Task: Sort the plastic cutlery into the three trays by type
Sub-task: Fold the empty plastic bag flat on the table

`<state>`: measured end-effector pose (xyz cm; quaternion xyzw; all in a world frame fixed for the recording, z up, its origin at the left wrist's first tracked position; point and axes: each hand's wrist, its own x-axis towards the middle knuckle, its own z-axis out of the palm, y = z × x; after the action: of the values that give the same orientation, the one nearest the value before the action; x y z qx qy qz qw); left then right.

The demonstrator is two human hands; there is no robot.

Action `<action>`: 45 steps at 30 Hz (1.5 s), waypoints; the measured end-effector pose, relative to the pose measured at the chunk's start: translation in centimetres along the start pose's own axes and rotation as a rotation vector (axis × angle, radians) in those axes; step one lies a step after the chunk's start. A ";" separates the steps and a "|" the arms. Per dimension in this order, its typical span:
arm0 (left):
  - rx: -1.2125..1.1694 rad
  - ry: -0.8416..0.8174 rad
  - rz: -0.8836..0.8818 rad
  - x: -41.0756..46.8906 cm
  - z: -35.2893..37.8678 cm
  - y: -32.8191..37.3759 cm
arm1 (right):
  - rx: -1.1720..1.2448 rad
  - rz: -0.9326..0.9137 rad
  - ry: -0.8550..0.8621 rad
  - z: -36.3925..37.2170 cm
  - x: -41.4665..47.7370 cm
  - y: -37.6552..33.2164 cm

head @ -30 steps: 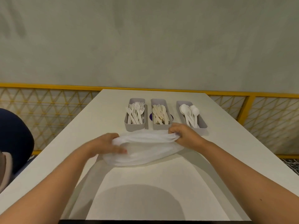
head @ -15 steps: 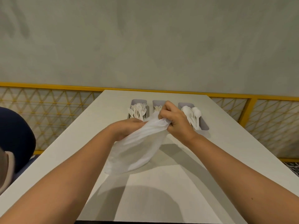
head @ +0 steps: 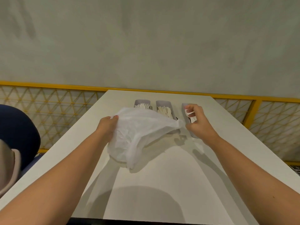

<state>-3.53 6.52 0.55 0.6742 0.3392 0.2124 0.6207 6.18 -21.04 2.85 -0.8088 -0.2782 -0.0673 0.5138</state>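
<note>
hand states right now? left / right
Left hand: grips the left edge of the white plastic bag.
Right hand: fingers curled, pinching the bag's other end; what looks like a handle loop sits over one finger.

Both arms reach forward, left hand and right hand gripping the bag.

No legible text or labels anywhere

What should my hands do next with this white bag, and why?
Probably pull the white bag open between the left hand and right hand and look inside: it hangs limp, and the trays behind already hold cutlery.
</note>
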 end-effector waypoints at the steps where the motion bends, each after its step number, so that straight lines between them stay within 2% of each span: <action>1: -0.017 0.025 -0.037 -0.1 0.2 -0.1 | 0.025 -0.023 0.018 0.8 -0.7 -1.0; 2: -0.054 0.040 -0.080 -0.3 0.4 -0.3 | 0.056 -0.027 -0.024 2.0 -1.5 -1.9; 4: -0.160 0.008 -0.126 -0.3 0.6 -0.6 | 0.012 0.029 -0.329 5.1 -3.6 -3.6; 5: -0.198 -0.051 -0.143 -0.5 0.6 -0.6 | -0.034 0.090 -0.485 6.8 -4.7 -4.0; 6: -0.206 -0.121 -0.161 -0.7 0.6 -0.6 | -0.064 0.155 -0.569 8.4 -5.5 -4.1; 7: -0.174 -0.208 -0.187 -1.2 0.4 -0.5 | -0.079 0.196 -0.583 9.7 -6.1 -4.1; 10: 0.095 -0.482 -0.249 -3.2 -0.6 -0.1 | -0.115 0.231 -0.553 11.6 -6.2 -3.7; 13: 0.305 -0.650 -0.180 -3.8 -2.3 -0.7 | -0.071 0.307 -0.496 11.1 -5.5 -3.8; 17: 0.286 -0.609 -0.148 -3.6 -3.7 -0.7 | -0.031 0.335 -0.462 8.6 -4.7 -3.5; 21: 0.307 -0.614 -0.201 -3.4 -5.2 -0.8 | 0.006 0.435 -0.472 5.0 -3.9 -2.3; 24: 0.327 -0.618 -0.254 -3.8 -6.1 -1.1 | 0.145 0.553 -0.489 1.8 -3.6 -1.5; 27: 0.343 -0.640 -0.297 -4.2 -6.6 -1.3 | 0.410 0.659 -0.400 -1.3 -3.0 -0.5; 29: 0.378 -0.662 -0.301 -4.3 -6.8 -1.2 | 0.498 0.685 -0.365 -2.7 -2.9 0.0; 31: 0.408 -0.684 -0.296 -4.5 -6.8 -0.8 | 0.366 0.640 -0.369 -3.1 -2.8 0.2; 33: 0.483 -0.697 -0.261 -4.8 -6.8 -0.3 | 0.079 0.458 -0.247 -2.4 -2.9 -0.1; 35: 0.608 -0.637 -0.133 -5.0 -6.9 0.2 | -0.111 0.077 0.041 -1.3 -3.5 -1.1; 36: 0.644 -0.558 -0.012 -5.0 -6.8 0.2 | -0.150 -0.143 0.078 -0.7 -4.1 -1.8; 37: 0.632 -0.468 0.136 -5.2 -6.6 0.3 | -0.208 -0.333 0.004 0.0 -4.9 -2.4; 38: 0.580 -0.398 0.284 -5.4 -6.4 0.3 | -0.308 -0.468 -0.159 1.0 -5.8 -2.7; 40: 0.486 -0.403 0.457 -6.1 -5.5 0.2 | -0.619 -0.535 -0.539 3.1 -7.3 -2.4; 42: 0.596 -0.543 0.459 -7.0 -4.5 -0.4 | -0.850 -0.454 -0.749 4.5 -8.5 -1.6; 45: 0.711 -0.670 0.296 -7.3 -4.4 -1.8 | -0.906 -0.407 -0.755 4.7 -8.3 -0.8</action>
<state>-12.01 4.31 0.42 0.9156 0.0739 -0.0584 0.3909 -2.02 -19.88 -1.99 -0.8453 -0.5328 0.0153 -0.0371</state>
